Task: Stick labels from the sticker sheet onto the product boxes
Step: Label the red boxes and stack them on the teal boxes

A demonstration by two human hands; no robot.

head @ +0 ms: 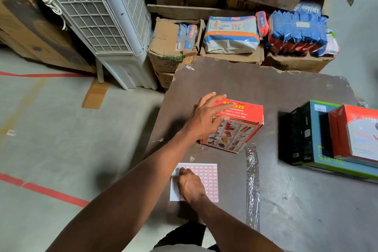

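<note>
Two hands work: left hand [206, 117] rests spread on the red box [237, 127]. Right hand [189, 185] picks at the sticker sheet [210, 178], fingers curled. Best peel slowly from a corner.

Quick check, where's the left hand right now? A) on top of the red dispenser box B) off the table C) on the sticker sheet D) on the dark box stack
A: the left hand lies with fingers spread on the top of the red dispenser box, while the right hand is on the sticker sheet.

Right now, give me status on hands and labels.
Left hand resting open on red dispenser box. Right hand picking at sticker sheet. Nothing in the way.
</note>
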